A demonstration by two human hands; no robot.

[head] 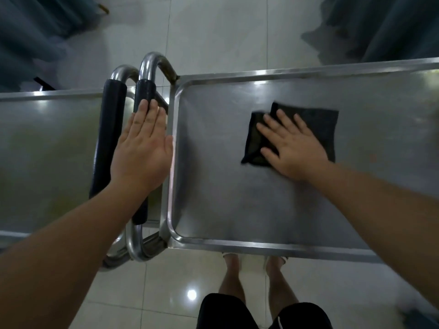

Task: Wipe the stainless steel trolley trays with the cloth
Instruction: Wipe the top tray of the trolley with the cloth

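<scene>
A stainless steel trolley tray point(213, 198) with a raised rim fills the right half of the view. A dark folded cloth point(318, 129) lies flat on it, toward its far side. My right hand point(292, 146) presses down on the cloth with straight, spread fingers. My left hand point(142, 148) lies flat with fingers together over the trolley's black padded handle point(145, 91), right beside the tray's left rim. A second steel tray point(47, 150) lies at the left.
Two chrome tube handles with black padding point(111, 129) stand between the two trays. Grey-blue curtains point(384, 27) hang at the far right and far left. My legs and feet point(251, 269) stand on glossy white floor tiles at the tray's near edge.
</scene>
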